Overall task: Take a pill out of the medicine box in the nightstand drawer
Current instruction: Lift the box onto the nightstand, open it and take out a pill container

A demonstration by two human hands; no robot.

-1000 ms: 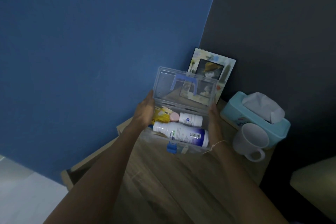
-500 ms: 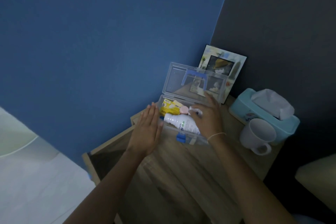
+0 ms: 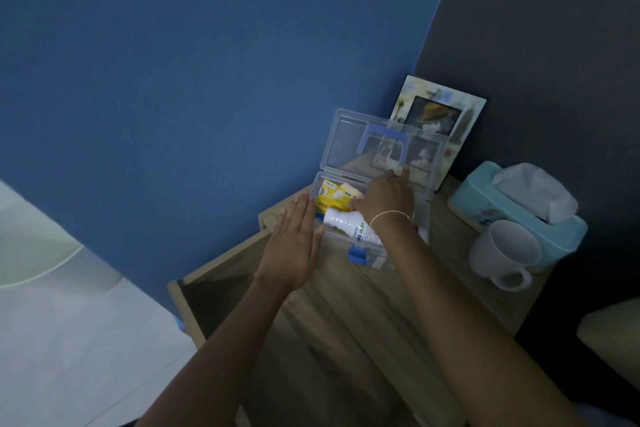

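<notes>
The clear medicine box (image 3: 377, 191) sits open on the nightstand (image 3: 346, 305), where a second ago it was held. The right hand (image 3: 386, 199) now reaches inside among the bottles; its grip is hidden. The left hand (image 3: 294, 246) rests flat, fingers extended, against the box's side.

A dimly lit, blue-tinted scene is shown, with the dark wall (image 3: 554, 28) lost in shadow. Wide-angle bending is seen at the edges, and slight softness across the forearms and wooden bench (image 3: 346, 340).
</notes>
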